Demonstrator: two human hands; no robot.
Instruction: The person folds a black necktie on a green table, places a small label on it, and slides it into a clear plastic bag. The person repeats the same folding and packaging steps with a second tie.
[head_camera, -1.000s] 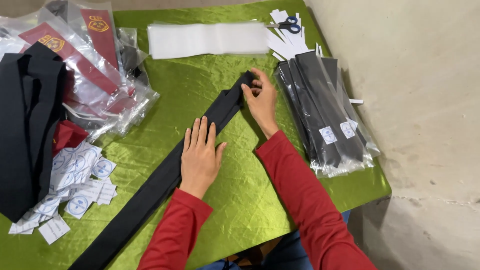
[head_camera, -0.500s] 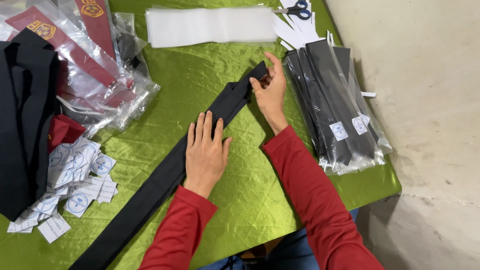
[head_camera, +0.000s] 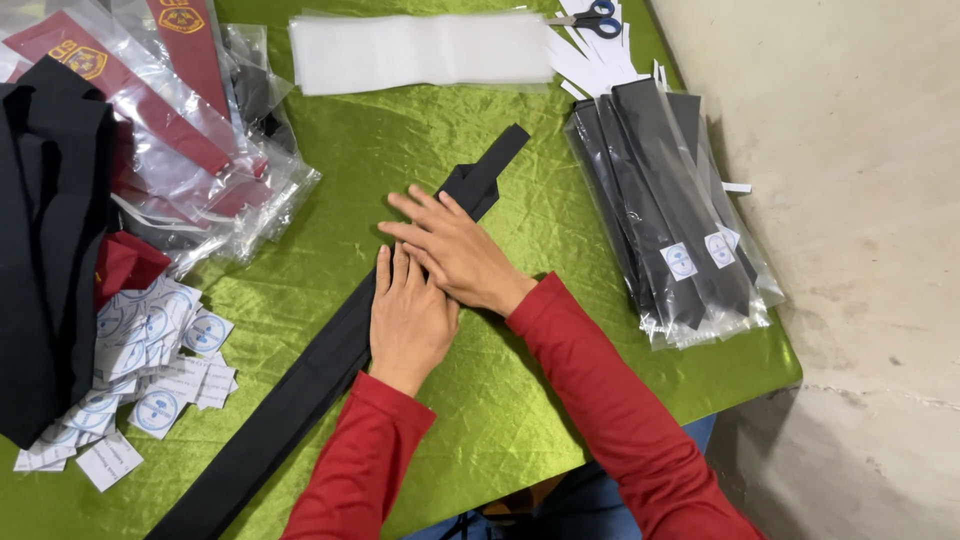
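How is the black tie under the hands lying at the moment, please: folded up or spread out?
Spread out. The black tie runs in one long flat diagonal strip across the green table, with the left hand and right hand pressed flat on it.

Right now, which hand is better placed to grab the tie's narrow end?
Right hand, probably: it lies flat on the tie nearer the narrow end. The left hand rests lower, partly under it.

Left hand (head_camera: 408, 318): flat, palm down, fingers together and extended. Right hand (head_camera: 455, 250): flat, fingers spread, crossing over the left fingertips. Both forearms red-sleeved.
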